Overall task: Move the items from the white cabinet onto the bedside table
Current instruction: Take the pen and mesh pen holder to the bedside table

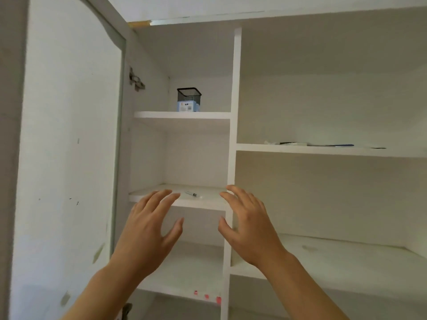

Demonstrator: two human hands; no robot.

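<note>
Two bare hands of ours reach up into the white cabinet [235,88], fingers spread, grasping nothing.

Well above our left hand [147,229], a black mesh holder [189,96] stands behind a small blue box [187,106]; whether the holder contains anything we cannot tell. Between our fingertips lies a syringe [193,194]. Above our right hand [251,227], flat items [323,144] lie edge-on, too thin to identify.
</note>
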